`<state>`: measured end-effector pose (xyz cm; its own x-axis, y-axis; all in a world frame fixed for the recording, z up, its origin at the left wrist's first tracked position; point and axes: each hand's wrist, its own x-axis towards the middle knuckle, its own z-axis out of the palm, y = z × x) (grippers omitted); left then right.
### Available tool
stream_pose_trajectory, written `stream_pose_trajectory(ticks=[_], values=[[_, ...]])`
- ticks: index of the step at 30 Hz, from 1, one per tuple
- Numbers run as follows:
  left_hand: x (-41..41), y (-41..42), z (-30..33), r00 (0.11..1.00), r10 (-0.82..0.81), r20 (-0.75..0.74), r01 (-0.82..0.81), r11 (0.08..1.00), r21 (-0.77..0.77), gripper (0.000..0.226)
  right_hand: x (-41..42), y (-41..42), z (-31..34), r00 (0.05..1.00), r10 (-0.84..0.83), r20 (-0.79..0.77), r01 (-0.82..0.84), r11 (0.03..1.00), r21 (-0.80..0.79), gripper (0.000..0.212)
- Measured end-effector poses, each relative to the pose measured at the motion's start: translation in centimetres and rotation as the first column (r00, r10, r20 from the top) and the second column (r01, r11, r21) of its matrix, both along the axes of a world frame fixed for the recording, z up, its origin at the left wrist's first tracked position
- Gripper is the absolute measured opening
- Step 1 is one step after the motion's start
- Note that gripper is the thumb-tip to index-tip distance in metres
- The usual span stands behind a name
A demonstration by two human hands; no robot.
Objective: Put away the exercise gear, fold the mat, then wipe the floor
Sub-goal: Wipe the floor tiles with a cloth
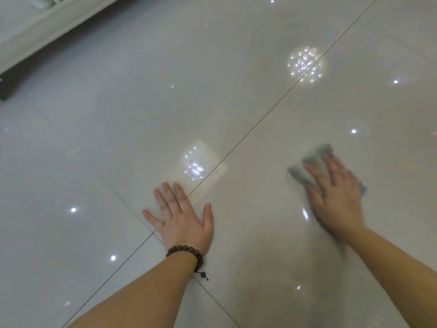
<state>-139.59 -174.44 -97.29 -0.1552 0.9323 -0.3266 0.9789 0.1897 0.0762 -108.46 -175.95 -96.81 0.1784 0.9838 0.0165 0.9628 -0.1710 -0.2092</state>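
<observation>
Wiping stage, judging by the scene: no exercise gear or mat anywhere in view, only glossy tiled floor [236, 102] with ceiling lights mirrored in it. Right hand [335, 192], at the right of the frame, pressing a grey-blue cloth [309, 166] flat onto the tile, fingers [312, 169] spread and straight over it, not curled round it; blurred, so apparently mid-stroke. Left hand [182, 214], lower centre, planted palm-down across a grout line [260, 119], fingers splayed, holding nothing, likely bracing. Beaded bracelet [186, 254] on that wrist. Pale furniture base [35, 41] at upper left. Next, probably: sweeping the cloth onto neighbouring tile, keeping even pressure, shifting the bracing hand.
</observation>
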Motion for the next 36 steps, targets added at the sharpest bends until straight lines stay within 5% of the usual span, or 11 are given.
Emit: stream_pose_trajectory(ticks=[2,4,7,9,13,21,26,29,32,34,36], values=[[0.1,-0.1,-0.1,1.0,-0.005,-0.006,0.005,1.0,-0.001,0.086,3.8,-0.1,0.6,0.901,-0.433,-0.025,0.432,0.901,-0.037,0.066],[0.1,-0.1,0.0,1.0,-0.004,-0.006,0.004,1.0,0.016,0.086,0.0,1.2,0.4,0.826,-0.562,-0.05,0.56,0.827,-0.038,0.069],[0.0,-0.3,0.0,1.0,-0.019,-0.015,0.02,0.999,0.027,0.085,-10.6,1.8,-0.2,0.987,-0.152,-0.048,0.152,0.988,-0.007,0.056],[0.0,-0.3,0.0,1.0,-0.023,-0.003,0.023,0.999,0.033,0.084,-16.2,0.5,-0.7,0.99,0.138,-0.019,-0.138,0.99,0.027,0.048],[-0.1,-0.3,-0.1,1.0,-0.022,0.015,0.022,0.999,0.046,0.084,-15.1,-3.3,-0.9,0.983,0.161,-0.086,-0.162,0.987,-0.005,0.047],[-6.2,-6.1,1.1,0.99,-0.01,0.143,0.004,0.999,0.046,0.093,-5.5,-14.3,0.1,0.965,-0.262,-0.035,0.258,0.962,-0.093,0.063],[-8.8,-9.7,0.0,0.998,-0.066,-0.018,0.067,0.996,0.051,0.103,-14.0,-8.0,0.1,0.716,-0.689,-0.109,0.68,0.725,-0.113,0.05],[-8.4,-9.5,-0.2,0.997,-0.069,-0.034,0.071,0.994,0.08,0.096,-23.7,-3.6,-0.6,0.957,-0.266,-0.114,0.267,0.964,-0.008,0.049],[-8.6,-9.8,-0.3,0.997,-0.075,-0.017,0.076,0.993,0.086,0.084,-26.8,-2.4,-0.9,0.951,0.291,-0.109,-0.29,0.957,0.024,0.046],[-8.5,-9.8,-0.3,0.998,-0.061,0.001,0.06,0.995,0.085,0.078,-22.2,-2.6,-0.9,0.922,0.381,-0.069,-0.377,0.924,0.058,0.043],[-8.5,-9.8,-0.2,0.999,-0.046,0.002,0.046,0.995,0.084,0.074,-15.0,-3.4,-0.9,0.991,0.134,0.012,-0.135,0.985,0.106,0.044]])
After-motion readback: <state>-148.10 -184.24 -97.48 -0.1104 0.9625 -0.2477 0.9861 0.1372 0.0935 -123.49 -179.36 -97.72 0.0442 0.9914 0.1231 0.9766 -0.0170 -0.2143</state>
